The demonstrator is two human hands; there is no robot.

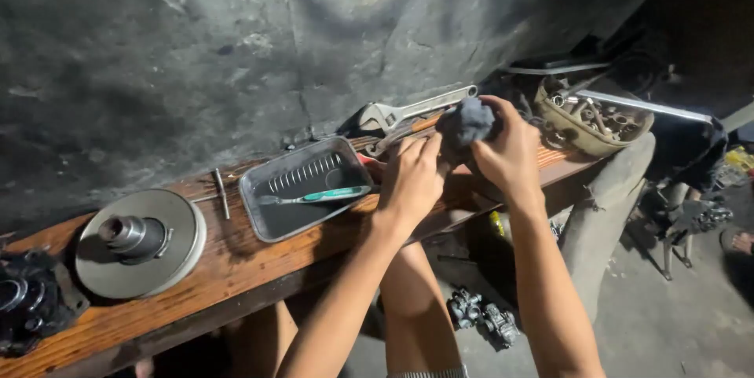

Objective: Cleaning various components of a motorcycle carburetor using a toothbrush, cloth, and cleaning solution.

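Note:
My right hand (509, 150) grips a dark grey rag (465, 123) wadded around something hidden inside it, held just above a wooden bench (236, 264). My left hand (410, 181) is closed beneath the rag, touching its lower side; what it holds is hidden. Just left of my hands sits a grey metal tray (271, 217) with a green toothbrush (314, 196) lying in it. Behind the hands an adjustable wrench (408, 111) rests against the wall.
A round metal pulley disc with a hub (141, 240) lies on the bench's left part, a dark engine part (27, 299) at the far left. A thin T-shaped tool (221, 192) lies by the tray. A bowl of sockets (597, 120) stands right. Carburettor parts (483, 317) lie on the floor.

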